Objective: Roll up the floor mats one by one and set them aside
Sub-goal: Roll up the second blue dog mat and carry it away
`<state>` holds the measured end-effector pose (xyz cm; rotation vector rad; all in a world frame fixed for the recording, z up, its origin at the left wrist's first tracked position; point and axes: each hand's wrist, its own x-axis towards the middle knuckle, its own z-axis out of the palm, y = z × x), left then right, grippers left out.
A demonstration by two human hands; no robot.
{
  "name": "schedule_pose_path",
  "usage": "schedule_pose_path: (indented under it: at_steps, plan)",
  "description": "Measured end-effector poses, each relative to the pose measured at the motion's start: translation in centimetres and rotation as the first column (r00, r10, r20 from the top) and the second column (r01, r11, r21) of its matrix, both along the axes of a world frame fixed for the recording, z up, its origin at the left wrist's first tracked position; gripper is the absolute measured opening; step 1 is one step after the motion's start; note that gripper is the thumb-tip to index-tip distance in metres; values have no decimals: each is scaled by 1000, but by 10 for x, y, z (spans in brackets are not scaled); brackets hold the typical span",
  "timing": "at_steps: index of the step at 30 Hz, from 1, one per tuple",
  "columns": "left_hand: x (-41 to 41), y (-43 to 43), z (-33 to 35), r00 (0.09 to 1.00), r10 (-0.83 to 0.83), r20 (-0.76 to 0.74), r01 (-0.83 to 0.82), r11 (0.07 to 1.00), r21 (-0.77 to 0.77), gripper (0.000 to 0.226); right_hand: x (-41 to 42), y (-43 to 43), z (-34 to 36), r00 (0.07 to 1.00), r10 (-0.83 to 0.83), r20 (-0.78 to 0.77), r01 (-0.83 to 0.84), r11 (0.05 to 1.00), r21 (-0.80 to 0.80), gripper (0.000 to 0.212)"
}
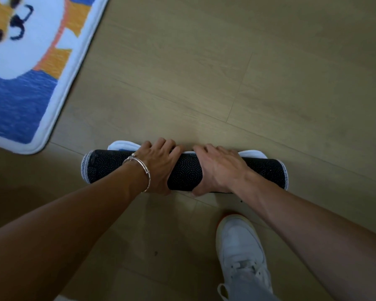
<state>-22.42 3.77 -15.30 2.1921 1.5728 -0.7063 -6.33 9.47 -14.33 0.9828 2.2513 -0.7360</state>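
Observation:
A rolled mat (183, 173) lies across the wooden floor in front of me, its black dotted backing outward and a white edge showing along its far side. My left hand (159, 165), with a silver bracelet on the wrist, grips the roll left of its middle, fingers curled over the top and thumb underneath. My right hand (219, 168) grips it just right of the middle in the same way. A second mat (24, 79), blue, white and orange with a white border, lies flat at the upper left.
My white sneaker (242, 253) stands on the floor just behind the roll, below my right arm. Bare wooden floor (269, 83) stretches ahead and to the right of the roll.

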Motion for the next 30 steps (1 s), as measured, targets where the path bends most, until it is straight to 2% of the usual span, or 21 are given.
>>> schedule_pose_path:
  at_steps: [4, 9, 12, 15, 20, 25, 30]
  plan:
    - [0, 16, 7, 1000, 5, -3, -5, 1000, 14, 84, 4, 8, 2, 999, -36, -25, 37, 999, 39, 73]
    - [8, 66, 33, 999, -6, -51, 14, 987, 161, 75, 11, 50, 21, 989, -123, -87, 134, 981, 140, 75]
    - [1, 101, 74, 996, 74, -42, -62, 971, 232, 77, -1, 87, 57, 981, -125, -145, 157, 960, 233, 77]
    - [-4, 137, 146, 986, 163, -16, -149, 935, 321, 80, -10, 136, 129, 980, -46, -196, 116, 925, 361, 74]
    - [-6, 205, 322, 994, 74, -85, -19, 852, 523, 67, 1, 204, 293, 946, 25, -324, 133, 881, 454, 74]
    - [23, 293, 483, 987, -2, -161, 89, 840, 535, 67, 28, 281, 440, 915, -18, -403, 222, 856, 467, 80]
    - [38, 336, 585, 988, 11, -154, 66, 873, 483, 66, 43, 324, 537, 924, -38, -380, 225, 858, 462, 83]
